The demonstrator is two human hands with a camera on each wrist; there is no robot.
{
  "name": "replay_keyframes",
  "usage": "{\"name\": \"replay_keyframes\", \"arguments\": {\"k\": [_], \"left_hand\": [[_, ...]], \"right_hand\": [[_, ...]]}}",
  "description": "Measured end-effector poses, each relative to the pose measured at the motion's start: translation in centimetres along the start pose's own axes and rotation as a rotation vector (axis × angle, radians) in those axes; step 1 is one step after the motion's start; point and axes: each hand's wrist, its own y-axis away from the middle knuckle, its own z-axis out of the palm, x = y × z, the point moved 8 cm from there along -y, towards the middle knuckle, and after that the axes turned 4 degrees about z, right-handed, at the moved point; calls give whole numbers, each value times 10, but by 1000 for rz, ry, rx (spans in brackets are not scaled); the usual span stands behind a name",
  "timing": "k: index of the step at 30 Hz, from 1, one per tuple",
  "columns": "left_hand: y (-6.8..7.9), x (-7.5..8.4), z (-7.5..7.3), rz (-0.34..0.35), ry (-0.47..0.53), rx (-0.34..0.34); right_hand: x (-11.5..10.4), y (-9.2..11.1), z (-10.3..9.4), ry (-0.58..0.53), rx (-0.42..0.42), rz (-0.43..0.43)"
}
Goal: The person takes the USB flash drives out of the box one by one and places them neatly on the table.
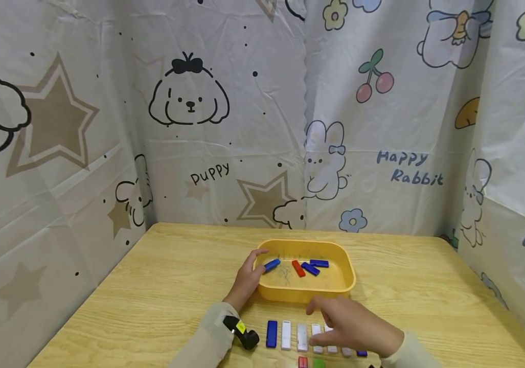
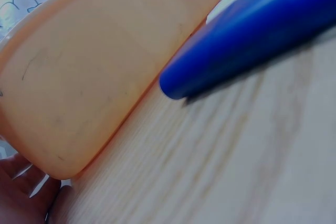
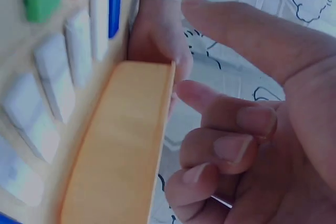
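Note:
At the left end of a yellow plastic bin [image 1: 305, 295], my left hand [image 1: 247, 278] grips the wall, thumb over the rim. Inside the bin lie a bright blue stick [image 1: 272, 265] by that thumb, a red stick [image 1: 298, 269] and two darker blue sticks [image 1: 319, 263]. My right hand [image 1: 351, 324] hovers near the bin's front wall, over a row of small sticks. Its thumb and index finger are apart, the other fingers loosely bent, with nothing between them. The row has a blue stick [image 1: 271, 334] at its left end, then several white sticks [image 1: 286, 335], partly hidden by this hand.
Closer to me lie a red piece [image 1: 302, 362] and a green piece [image 1: 319, 363]. Another blue stick [image 1: 362, 353] ends the row on the right. The wooden table [image 1: 175, 286] is bordered by printed curtains [image 1: 225, 153] at the back and both sides.

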Motion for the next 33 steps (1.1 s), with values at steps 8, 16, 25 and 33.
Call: {"name": "replay_keyframes", "arguments": {"k": [8,16,25,33], "left_hand": [[0,3,-1,18,-15,3],[0,2,-1,16,-10,4],[1,3,-2,18,-5,10],[2,3,0,5,-3,-8]], "right_hand": [[15,-24,-24,-21,94,-43],[42,-55,-36,-25,194,-30],[60,-82,-35,31,255,25],[81,-104,-27,-9,254,110]]}}
